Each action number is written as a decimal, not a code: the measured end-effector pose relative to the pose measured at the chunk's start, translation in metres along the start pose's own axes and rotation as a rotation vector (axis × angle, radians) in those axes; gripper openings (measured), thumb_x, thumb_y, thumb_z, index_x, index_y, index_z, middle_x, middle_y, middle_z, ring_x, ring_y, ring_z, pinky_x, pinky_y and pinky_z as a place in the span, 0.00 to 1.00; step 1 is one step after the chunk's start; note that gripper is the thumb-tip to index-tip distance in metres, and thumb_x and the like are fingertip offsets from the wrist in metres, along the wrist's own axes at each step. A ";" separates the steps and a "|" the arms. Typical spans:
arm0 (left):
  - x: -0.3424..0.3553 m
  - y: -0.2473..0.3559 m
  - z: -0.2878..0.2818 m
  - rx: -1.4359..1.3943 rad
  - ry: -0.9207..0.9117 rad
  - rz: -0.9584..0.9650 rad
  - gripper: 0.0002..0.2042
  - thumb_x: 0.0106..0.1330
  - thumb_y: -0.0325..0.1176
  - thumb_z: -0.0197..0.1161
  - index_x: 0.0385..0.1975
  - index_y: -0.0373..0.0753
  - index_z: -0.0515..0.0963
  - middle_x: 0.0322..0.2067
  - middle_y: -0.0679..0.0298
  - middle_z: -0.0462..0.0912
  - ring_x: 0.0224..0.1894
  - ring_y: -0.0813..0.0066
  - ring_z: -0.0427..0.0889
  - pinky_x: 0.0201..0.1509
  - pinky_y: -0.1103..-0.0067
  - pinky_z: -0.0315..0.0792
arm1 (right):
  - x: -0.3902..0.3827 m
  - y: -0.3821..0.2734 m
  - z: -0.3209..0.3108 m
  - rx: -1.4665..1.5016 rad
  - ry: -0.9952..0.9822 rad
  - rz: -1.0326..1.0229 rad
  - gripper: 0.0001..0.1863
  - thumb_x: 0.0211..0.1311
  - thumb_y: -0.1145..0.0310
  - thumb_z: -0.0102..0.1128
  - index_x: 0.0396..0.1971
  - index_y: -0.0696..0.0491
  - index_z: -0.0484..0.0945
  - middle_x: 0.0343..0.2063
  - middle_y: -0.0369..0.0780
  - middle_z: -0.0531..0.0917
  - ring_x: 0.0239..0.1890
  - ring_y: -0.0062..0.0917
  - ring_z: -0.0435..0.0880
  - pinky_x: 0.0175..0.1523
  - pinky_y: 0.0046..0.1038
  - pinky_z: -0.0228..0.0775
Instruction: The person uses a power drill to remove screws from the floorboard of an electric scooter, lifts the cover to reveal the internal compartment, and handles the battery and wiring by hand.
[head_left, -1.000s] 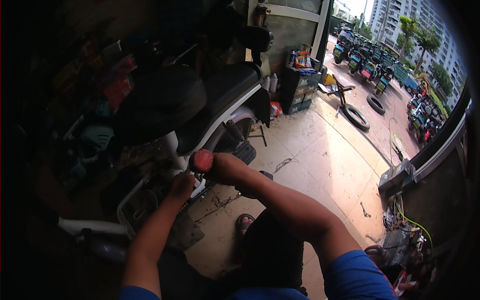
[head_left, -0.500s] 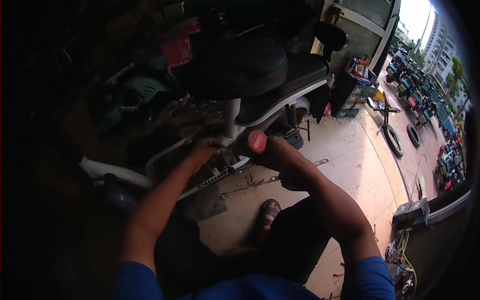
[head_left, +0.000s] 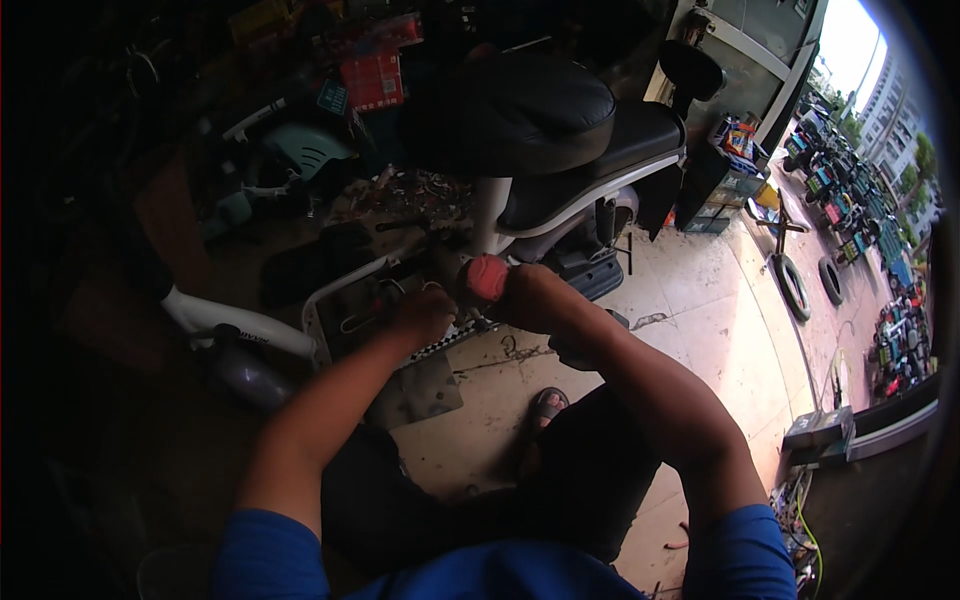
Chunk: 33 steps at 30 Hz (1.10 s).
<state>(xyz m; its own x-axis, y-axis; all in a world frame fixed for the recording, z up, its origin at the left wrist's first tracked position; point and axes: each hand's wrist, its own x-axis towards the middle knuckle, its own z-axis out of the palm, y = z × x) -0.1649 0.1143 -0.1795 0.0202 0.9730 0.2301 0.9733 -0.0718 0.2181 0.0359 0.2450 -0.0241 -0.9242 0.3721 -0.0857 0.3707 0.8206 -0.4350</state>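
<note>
My right hand (head_left: 530, 299) is wrapped round a cordless power driver (head_left: 487, 278) with a round red rear end. The driver's dark base shows below my wrist, and its tip is hidden. It is over the open floor section of an electric scooter (head_left: 490, 215), just in front of the seat post. Close to its left, my left hand (head_left: 425, 313) reaches into the same section with its fingers curled together. Anything between those fingers is too small or hidden to make out. Loose wires (head_left: 375, 312) lie in the opening beside my left hand.
A black seat (head_left: 510, 115) overhangs the work spot. A dark flat panel (head_left: 415, 392) lies by the scooter's near side. Stacked boxes (head_left: 725, 185) and tyres (head_left: 790, 287) are to the right. A person's leg (head_left: 170, 220) shows at far left. My sandalled foot (head_left: 549, 402) is close below.
My view has shifted slightly, with the scooter now further right. The driver in my right hand has moved left, closer to my left hand, which has moved slightly right and down.
</note>
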 end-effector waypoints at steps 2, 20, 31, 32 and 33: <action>0.000 0.012 0.009 0.110 -0.003 -0.012 0.07 0.57 0.32 0.59 0.32 0.40 0.81 0.37 0.58 0.80 0.43 0.58 0.79 0.44 0.63 0.75 | 0.001 0.006 0.001 -0.019 -0.007 0.018 0.11 0.51 0.64 0.62 0.24 0.58 0.82 0.26 0.49 0.82 0.31 0.43 0.83 0.36 0.36 0.74; 0.004 -0.007 0.045 0.433 -0.015 0.415 0.07 0.55 0.29 0.55 0.20 0.33 0.74 0.19 0.53 0.74 0.18 0.62 0.78 0.16 0.65 0.71 | -0.020 -0.023 -0.024 0.265 0.140 -0.032 0.11 0.58 0.60 0.64 0.35 0.52 0.78 0.26 0.47 0.81 0.31 0.42 0.82 0.34 0.33 0.73; 0.008 0.006 0.035 0.267 0.084 0.387 0.07 0.56 0.28 0.55 0.22 0.30 0.71 0.14 0.53 0.72 0.15 0.58 0.77 0.16 0.66 0.70 | -0.024 0.004 -0.012 0.144 0.117 -0.133 0.16 0.61 0.55 0.61 0.43 0.48 0.76 0.34 0.46 0.83 0.39 0.45 0.81 0.39 0.35 0.75; 0.007 0.011 0.026 0.270 0.039 0.356 0.07 0.55 0.29 0.56 0.22 0.31 0.71 0.15 0.53 0.72 0.18 0.58 0.78 0.19 0.66 0.71 | -0.025 0.000 -0.014 0.090 0.130 -0.149 0.16 0.61 0.55 0.61 0.43 0.48 0.76 0.33 0.46 0.83 0.38 0.45 0.81 0.39 0.36 0.75; 0.009 0.011 0.027 0.278 0.045 0.353 0.07 0.55 0.29 0.56 0.22 0.31 0.71 0.15 0.53 0.72 0.18 0.58 0.78 0.19 0.66 0.71 | -0.025 -0.001 -0.015 0.036 0.145 -0.164 0.15 0.60 0.56 0.61 0.42 0.48 0.77 0.32 0.45 0.83 0.38 0.44 0.82 0.38 0.36 0.75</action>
<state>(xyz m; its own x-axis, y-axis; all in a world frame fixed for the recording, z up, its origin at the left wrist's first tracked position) -0.1481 0.1283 -0.2005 0.3585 0.8883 0.2869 0.9330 -0.3305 -0.1424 0.0603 0.2409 -0.0081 -0.9481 0.2958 0.1170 0.2109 0.8599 -0.4649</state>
